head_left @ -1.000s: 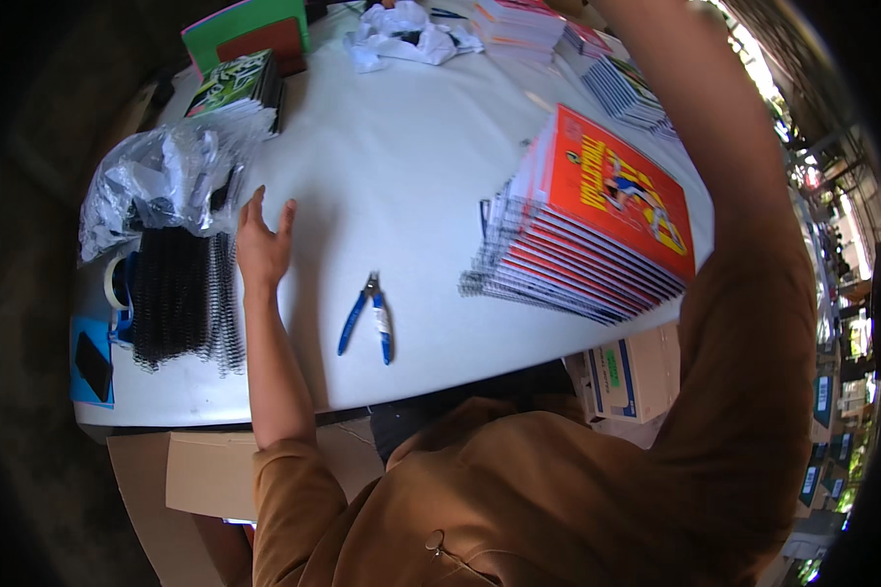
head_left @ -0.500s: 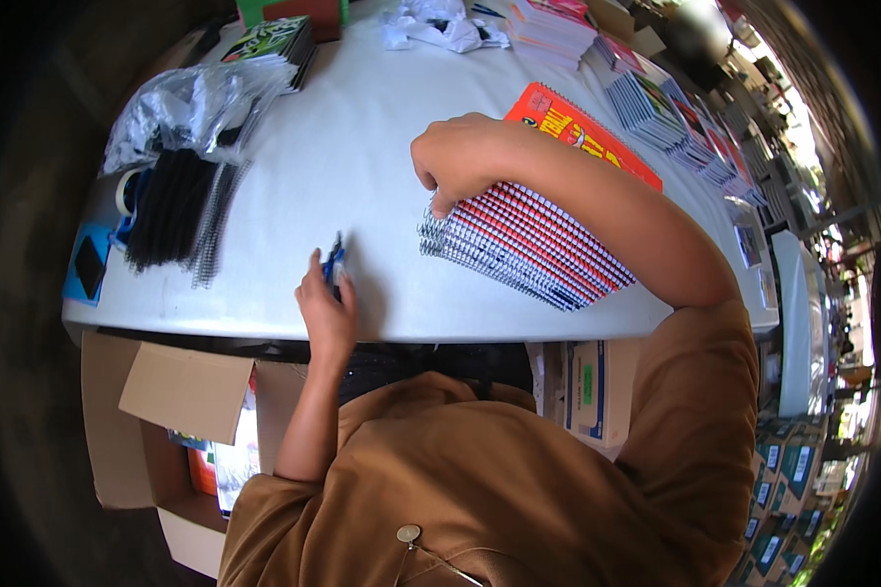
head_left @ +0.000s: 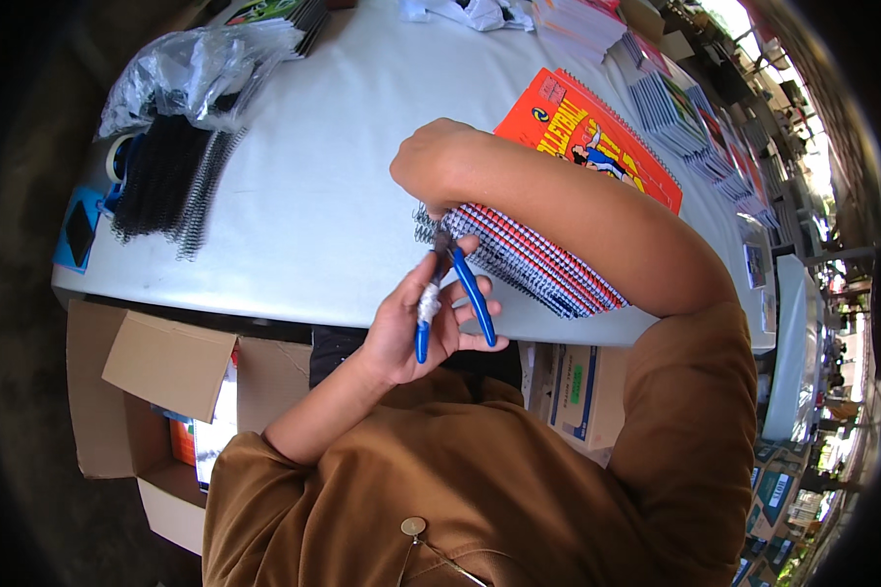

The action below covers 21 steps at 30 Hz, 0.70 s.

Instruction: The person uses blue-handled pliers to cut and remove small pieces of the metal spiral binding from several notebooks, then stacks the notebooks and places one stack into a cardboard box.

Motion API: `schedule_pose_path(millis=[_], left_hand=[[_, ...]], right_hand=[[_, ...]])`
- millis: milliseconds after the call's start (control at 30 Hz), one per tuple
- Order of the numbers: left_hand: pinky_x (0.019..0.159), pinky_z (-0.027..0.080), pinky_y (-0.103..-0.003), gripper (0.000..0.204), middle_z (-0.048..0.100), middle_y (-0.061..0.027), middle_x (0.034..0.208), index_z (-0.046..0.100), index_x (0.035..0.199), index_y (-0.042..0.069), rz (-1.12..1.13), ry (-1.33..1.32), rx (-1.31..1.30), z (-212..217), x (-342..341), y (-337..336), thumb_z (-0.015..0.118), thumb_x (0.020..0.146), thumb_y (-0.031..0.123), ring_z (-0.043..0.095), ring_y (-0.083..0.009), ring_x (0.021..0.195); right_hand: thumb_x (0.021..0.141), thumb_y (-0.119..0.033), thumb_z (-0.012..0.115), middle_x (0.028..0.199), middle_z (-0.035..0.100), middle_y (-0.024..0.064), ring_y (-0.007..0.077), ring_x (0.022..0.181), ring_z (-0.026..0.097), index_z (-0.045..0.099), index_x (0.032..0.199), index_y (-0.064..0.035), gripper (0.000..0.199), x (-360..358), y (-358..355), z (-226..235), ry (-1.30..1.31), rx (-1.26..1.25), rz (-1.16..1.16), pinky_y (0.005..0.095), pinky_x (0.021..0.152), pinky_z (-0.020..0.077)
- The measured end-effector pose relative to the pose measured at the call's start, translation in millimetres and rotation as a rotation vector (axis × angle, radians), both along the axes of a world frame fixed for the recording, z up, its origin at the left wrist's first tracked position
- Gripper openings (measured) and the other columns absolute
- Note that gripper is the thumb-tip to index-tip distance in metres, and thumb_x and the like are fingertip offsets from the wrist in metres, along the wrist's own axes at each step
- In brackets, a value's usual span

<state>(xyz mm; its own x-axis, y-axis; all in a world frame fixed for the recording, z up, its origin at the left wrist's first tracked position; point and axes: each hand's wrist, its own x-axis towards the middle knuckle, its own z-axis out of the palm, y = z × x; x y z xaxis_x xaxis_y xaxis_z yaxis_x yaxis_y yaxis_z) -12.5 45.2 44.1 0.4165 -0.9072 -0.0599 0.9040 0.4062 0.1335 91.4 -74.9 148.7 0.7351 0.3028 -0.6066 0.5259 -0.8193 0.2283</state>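
My left hand holds blue-handled pliers, the handles spread apart between thumb and fingers. Their dark jaws point up at the loose wire ends by the corner of a stack of spiral notebooks. My right hand reaches across the stack, fingers curled down onto a spiral coil end; its fingertips are partly hidden. A red illustrated cover shows beyond my right forearm. On the near side, the bound edges form rows of spiral coils, with ends sticking out at the left.
On the left lie black spiral coils, a clear plastic bag, a tape roll and a dark phone on something blue. Book stacks line the right. An open cardboard box stands below the table's near edge.
My left hand has brought the pliers rightward from the table to the coil ends, and their handles now show spread. My right hand stays at the notebooks' corner. The view has shifted slightly.
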Motion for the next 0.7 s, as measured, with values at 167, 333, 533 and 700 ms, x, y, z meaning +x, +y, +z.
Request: schedule_pose_path(millis=[167, 333, 533, 700], left_hand=[[0.080, 0.048, -0.045, 0.050, 0.056, -0.0108, 0.101, 0.044, 0.124, 0.003, -0.083, -0.070, 0.089, -13.5, 8.8, -11.8, 0.034, 0.094, 0.042, 0.056, -0.0216, 0.091], [0.079, 0.048, -0.043, 0.049, 0.057, -0.0102, 0.099, 0.050, 0.118, 0.003, -0.119, -0.071, 0.142, -11.1, 16.2, -12.4, 0.034, 0.094, 0.043, 0.056, -0.0202, 0.090], [0.079, 0.048, -0.043, 0.049, 0.057, -0.0096, 0.097, 0.051, 0.117, 0.003, -0.123, -0.117, 0.195, -12.6, 22.6, -11.7, 0.033, 0.094, 0.043, 0.056, -0.0197, 0.089], [0.077, 0.048, -0.042, 0.050, 0.056, -0.0088, 0.096, 0.051, 0.116, 0.003, -0.177, -0.115, 0.200, -6.2, 17.0, -5.5, 0.032, 0.094, 0.043, 0.057, -0.0193, 0.088]], right_hand=[[0.068, -0.016, 0.072, 0.081, 0.068, 0.0137, 0.0262, 0.080, 0.066, 0.069, 0.081, -0.0017, 0.020, -1.2, 1.6, 2.6, -0.007, -0.020, -0.025, 0.0364, 0.068, 0.0517], [0.072, -0.017, 0.071, 0.080, 0.067, 0.0146, 0.0276, 0.079, 0.066, 0.068, 0.080, -0.0006, 0.018, 0.3, -3.5, 0.6, -0.035, 0.032, -0.041, 0.0365, 0.068, 0.0517], [0.072, -0.014, 0.071, 0.080, 0.067, 0.0172, 0.0295, 0.077, 0.066, 0.068, 0.078, 0.0012, 0.017, 1.3, -2.7, 1.2, -0.007, 0.071, -0.094, 0.0377, 0.066, 0.0521], [0.073, -0.009, 0.069, 0.081, 0.066, 0.0179, 0.0308, 0.077, 0.066, 0.068, 0.079, 0.0017, 0.013, 0.4, -5.1, 2.9, -0.028, 0.123, -0.101, 0.0385, 0.066, 0.0521]])
